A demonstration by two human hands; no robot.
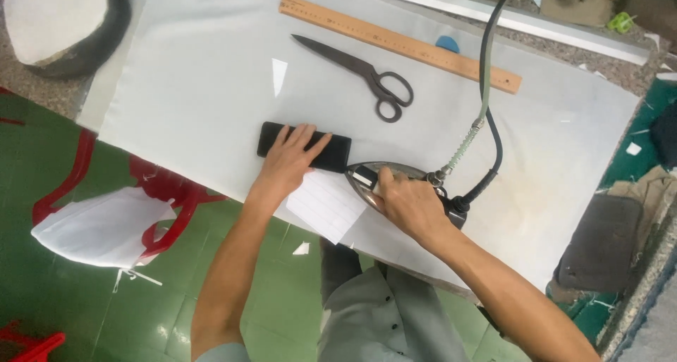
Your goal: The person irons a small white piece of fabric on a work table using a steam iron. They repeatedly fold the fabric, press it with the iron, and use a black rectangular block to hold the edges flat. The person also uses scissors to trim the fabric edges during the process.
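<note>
My left hand (291, 159) lies flat, fingers spread, on a black rectangular piece of fabric (337, 152) on the white-covered ironing table (211, 101). My right hand (407, 203) grips the handle of a steam iron (367, 173), whose metal tip points toward the black piece. A white lined piece of fabric (326, 207) lies under and beside the iron at the table's near edge. The iron's dark hose and cord (488, 73) run up and away to the back.
Black tailor's scissors (363, 75) and a long wooden ruler (398, 43) lie at the back. A blue chalk piece (446, 43) sits by the ruler. Left of the table, a red plastic chair (151, 186) holds white cloth (99, 224). A dark pad (603, 243) lies at right.
</note>
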